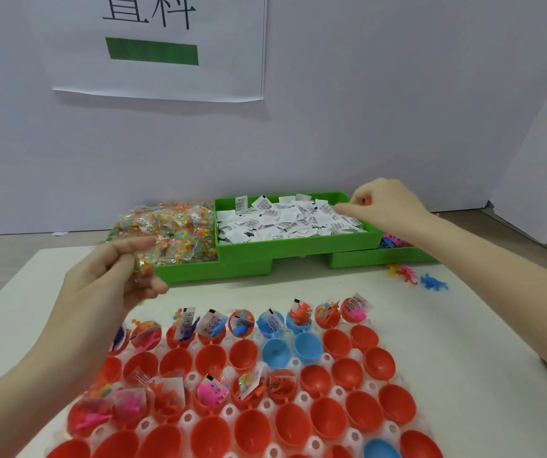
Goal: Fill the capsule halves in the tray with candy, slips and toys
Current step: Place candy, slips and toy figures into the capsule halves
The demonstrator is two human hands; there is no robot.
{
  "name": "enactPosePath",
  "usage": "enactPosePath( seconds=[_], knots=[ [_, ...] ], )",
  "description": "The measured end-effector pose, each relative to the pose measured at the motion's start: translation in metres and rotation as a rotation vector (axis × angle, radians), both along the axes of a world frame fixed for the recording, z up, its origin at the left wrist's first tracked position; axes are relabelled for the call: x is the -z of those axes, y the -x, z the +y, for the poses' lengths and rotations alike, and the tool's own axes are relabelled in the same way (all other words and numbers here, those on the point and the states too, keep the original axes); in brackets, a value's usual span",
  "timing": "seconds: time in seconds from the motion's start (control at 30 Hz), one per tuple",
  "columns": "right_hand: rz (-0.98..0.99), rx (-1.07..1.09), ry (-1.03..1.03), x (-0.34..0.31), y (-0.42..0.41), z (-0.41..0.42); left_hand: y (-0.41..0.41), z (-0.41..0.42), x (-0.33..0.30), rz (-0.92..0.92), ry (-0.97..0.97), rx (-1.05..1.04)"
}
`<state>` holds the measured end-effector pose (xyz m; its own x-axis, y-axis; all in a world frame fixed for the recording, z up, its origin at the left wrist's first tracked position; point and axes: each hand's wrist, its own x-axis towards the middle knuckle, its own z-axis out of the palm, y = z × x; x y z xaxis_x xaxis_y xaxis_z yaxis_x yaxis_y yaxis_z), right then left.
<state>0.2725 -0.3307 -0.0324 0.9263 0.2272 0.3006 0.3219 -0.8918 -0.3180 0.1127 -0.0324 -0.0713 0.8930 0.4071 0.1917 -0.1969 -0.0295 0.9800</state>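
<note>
Fingers of left hand curled and pinching a candy packet, held up in the air near the candy bin, just on the near side of it. Fingers of right hand bent together at the far right corner of the slip bin; something small and orange-red visible between them, probably a toy, but cannot tell for sure. Slips just to the left of and under these fingertips. Tray of capsule halves nearer than both hands, low in the view. Far row and left part of the third row already filled; next empty red halves to the right in that third row, and in the rows between. Judged next: packet down and nearward, slightly right, from left hand to an empty half. Left hand the nearer one to the tray; right hand well apart from it. Loose toys on the table, near the right bin.
</note>
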Motion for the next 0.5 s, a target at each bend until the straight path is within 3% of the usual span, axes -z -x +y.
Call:
enactPosePath(
  seconds=[0.2, 0.5],
  knots=[
    [0.093, -0.064, 0.439, 0.001, 0.010, -0.001, 0.034, 0.010, 0.005, -0.044, -0.022, 0.031],
    [-0.073, -0.024, 0.277, 0.008, 0.016, -0.011, 0.063, 0.017, 0.008, -0.026, -0.099, 0.055]
  ],
)
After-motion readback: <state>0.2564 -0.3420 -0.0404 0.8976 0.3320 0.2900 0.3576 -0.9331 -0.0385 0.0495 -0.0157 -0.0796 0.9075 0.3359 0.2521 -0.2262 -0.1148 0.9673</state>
